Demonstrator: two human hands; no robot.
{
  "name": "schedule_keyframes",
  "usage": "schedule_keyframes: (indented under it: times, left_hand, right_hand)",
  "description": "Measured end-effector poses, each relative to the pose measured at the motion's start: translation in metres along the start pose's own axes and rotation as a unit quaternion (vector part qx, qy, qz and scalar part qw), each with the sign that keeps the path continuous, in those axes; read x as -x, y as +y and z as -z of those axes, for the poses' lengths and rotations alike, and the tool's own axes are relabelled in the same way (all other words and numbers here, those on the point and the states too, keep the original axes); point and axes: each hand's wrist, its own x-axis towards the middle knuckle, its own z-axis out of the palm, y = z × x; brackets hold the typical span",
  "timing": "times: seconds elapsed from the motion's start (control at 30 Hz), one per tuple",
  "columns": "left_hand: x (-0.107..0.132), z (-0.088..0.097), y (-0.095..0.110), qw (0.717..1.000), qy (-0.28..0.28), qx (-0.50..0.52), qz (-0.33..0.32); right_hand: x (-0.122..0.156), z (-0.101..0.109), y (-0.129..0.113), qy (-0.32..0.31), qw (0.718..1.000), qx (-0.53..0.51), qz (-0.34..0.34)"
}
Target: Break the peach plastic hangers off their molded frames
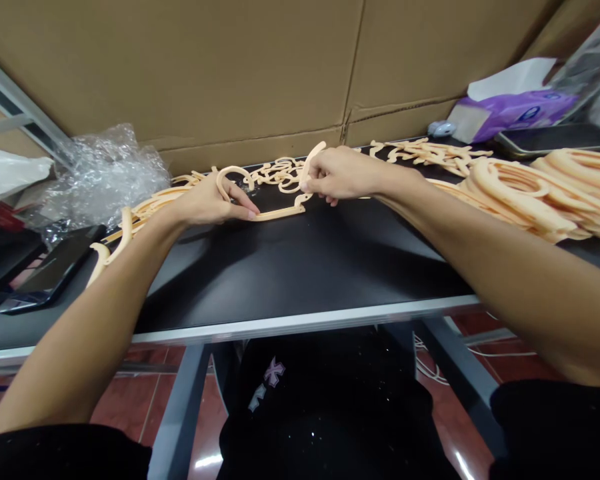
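Over the black tabletop, my left hand (203, 200) pinches a cream plastic hanger (280, 213), which looks like a folding one. Its round hook (234, 171) curls up beside my fingers, and its straight bar runs rightward from my fingertips. My right hand (344, 173) is closed on a curved cream arm piece (314, 159) at the bar's right end. Whether the two are joined there I cannot tell. Just behind my hands lies a heap of small cream hooks (280, 172). More cream hanger parts (157, 200) lie by my left wrist, partly hidden.
Stacked cream hanger pieces (545, 193) and a pile of thin cream parts (430, 155) occupy the right side. Behind them is a purple tissue pack (525, 112). Clear plastic wrap (110, 177) and a dark phone (55, 270) are at left. Cardboard (230, 73) walls the back.
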Motion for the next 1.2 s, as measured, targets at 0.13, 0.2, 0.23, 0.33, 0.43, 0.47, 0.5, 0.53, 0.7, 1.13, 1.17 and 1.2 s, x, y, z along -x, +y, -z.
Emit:
schedule_keyframes:
  times: [0.13,0.2,0.23,0.33,0.43,0.47,0.5,0.53,0.7,1.13,1.17,1.2]
  left_hand:
    - [0.0,0.001,-0.002,1.0,-0.004,-0.001,-0.002]
    - [0.0,0.002,-0.004,1.0,-0.007,-0.005,0.005]
    - [0.0,0.002,-0.005,1.0,-0.007,-0.008,0.007]
    - [-0.001,0.003,-0.008,1.0,-0.001,-0.02,0.0]
    - [-0.002,0.004,-0.01,1.0,-0.003,-0.027,-0.009]
    - [-0.002,0.004,-0.01,1.0,-0.004,-0.027,-0.011]
    - [-0.002,0.004,-0.011,1.0,-0.007,-0.027,-0.012]
    - [-0.002,0.004,-0.011,1.0,-0.01,-0.028,-0.011]
    - [-0.001,0.004,-0.01,0.999,-0.019,-0.024,0.008]
    - [-0.003,0.006,-0.013,0.999,-0.023,-0.024,0.03]
    - [-0.003,0.006,-0.013,0.999,-0.024,-0.021,0.029]
    - [-0.003,0.006,-0.013,0.999,-0.023,-0.017,0.029]
  right_hand:
    - [-0.001,-0.003,0.005,-0.031,0.993,-0.112,-0.012]
    - [0.0,-0.003,0.005,-0.043,0.99,-0.134,-0.01]
    - [0.0,-0.003,0.006,-0.045,0.989,-0.139,-0.009]
    - [-0.001,-0.003,0.007,-0.053,0.988,-0.143,-0.007]
    - [-0.003,-0.003,0.01,-0.06,0.989,-0.138,0.002]
    - [-0.003,-0.003,0.011,-0.061,0.989,-0.135,0.002]
    - [-0.004,-0.003,0.012,-0.06,0.989,-0.132,0.0]
    - [-0.004,-0.003,0.012,-0.06,0.99,-0.127,-0.003]
    - [-0.005,-0.004,0.011,-0.048,0.994,-0.098,0.001]
    - [-0.008,-0.007,0.011,0.001,1.0,-0.027,-0.003]
    - [-0.007,-0.007,0.01,0.002,1.0,-0.019,0.0]
    - [-0.007,-0.007,0.009,0.003,1.0,-0.008,0.004]
